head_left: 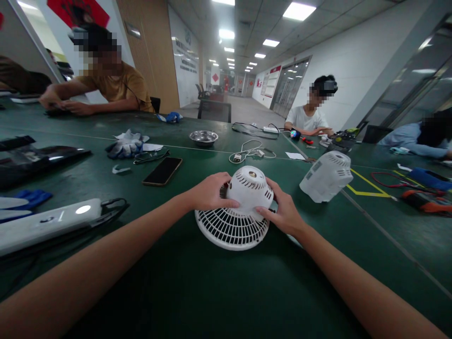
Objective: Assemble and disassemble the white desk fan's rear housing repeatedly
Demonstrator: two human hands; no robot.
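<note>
Head view: both my hands clamped round a white housing!

And here's my left hand [214, 192], forearm slanting up from the lower left, fingers curled over the side of the white housing [249, 188], thumb stretched across its lower front. Opposite comes my right hand [284, 209], arm angling in from the lower right, thumb pressed to the front, fingers wrapped round the far side. The two thumbs point at each other, a stretch of white plastic between them!

The housing sits narrow end up in front of me, above the slotted grille [233, 233], which flares out wide over the green bench [229, 292]. Off to the left lies a phone [162, 171]; over on the right stands a vented white casing [326, 178]; beyond my hands, a metal bowl [204, 137] and a looped pale cable [249, 151].
</note>
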